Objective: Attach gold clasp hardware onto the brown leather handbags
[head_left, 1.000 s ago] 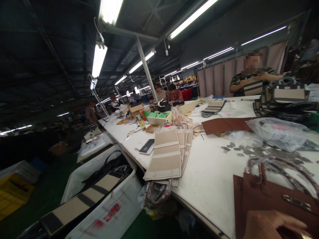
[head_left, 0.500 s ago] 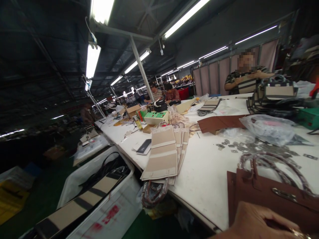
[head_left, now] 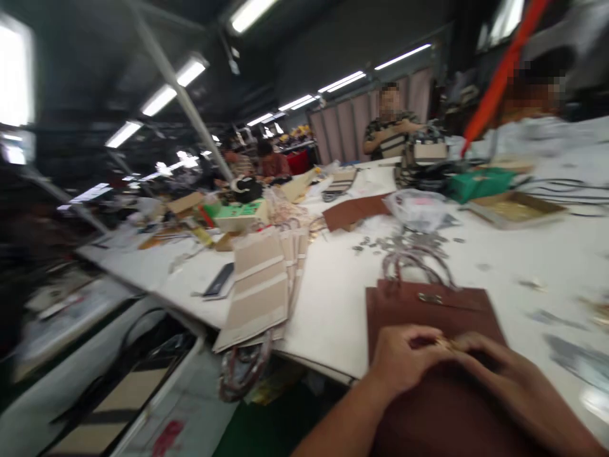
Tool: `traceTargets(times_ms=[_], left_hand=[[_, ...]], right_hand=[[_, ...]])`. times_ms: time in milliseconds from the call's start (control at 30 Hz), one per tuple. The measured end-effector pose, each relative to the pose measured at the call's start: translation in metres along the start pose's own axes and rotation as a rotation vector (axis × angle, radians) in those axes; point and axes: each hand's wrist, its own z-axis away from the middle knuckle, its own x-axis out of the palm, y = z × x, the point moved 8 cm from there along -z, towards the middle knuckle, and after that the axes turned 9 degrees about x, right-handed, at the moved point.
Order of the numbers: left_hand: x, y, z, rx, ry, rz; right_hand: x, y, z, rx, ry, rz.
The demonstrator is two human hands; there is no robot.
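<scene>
A brown bag panel with plastic-wrapped handles (head_left: 431,314) lies at the table's near edge, a metal clasp on its upper part. Over it, my left hand (head_left: 404,358) and my right hand (head_left: 499,368) meet fingertip to fingertip. Both are pinched on a small gold-coloured metal piece (head_left: 443,343), whose shape is blurred. Left of the bag, a stack of beige striped panels (head_left: 259,279) hangs its wrapped handles over the table edge.
Loose metal plates (head_left: 404,243), a clear plastic bag (head_left: 419,208), a green box (head_left: 480,184) and a shallow tray (head_left: 516,208) are farther back. A white bin (head_left: 183,406) stands at lower left. Other people sit beyond the table.
The view has swung to the right. My right hand has come into view, and both hands are now together over the brown bag, which shows more fully.
</scene>
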Motion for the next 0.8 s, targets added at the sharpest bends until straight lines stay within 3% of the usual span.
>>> traceTargets(times_ms=[67, 200, 633, 800], left_hand=[[-0.002, 0.003, -0.010, 0.025, 0.018, -0.049], [0.002, -0.004, -0.030, 0.094, -0.077, -0.064], [0.006, -0.006, -0.034, 0.192, -0.131, -0.153], [0.007, -0.004, -0.033, 0.202, -0.110, -0.138]], right_hand=[[0.001, 0.014, 0.001, 0.101, -0.100, -0.069], [-0.002, 0.028, -0.009, 0.175, -0.089, -0.177], [-0.002, 0.026, -0.011, 0.002, -0.035, -0.218], [-0.007, 0.035, -0.012, 0.093, 0.000, -0.295]])
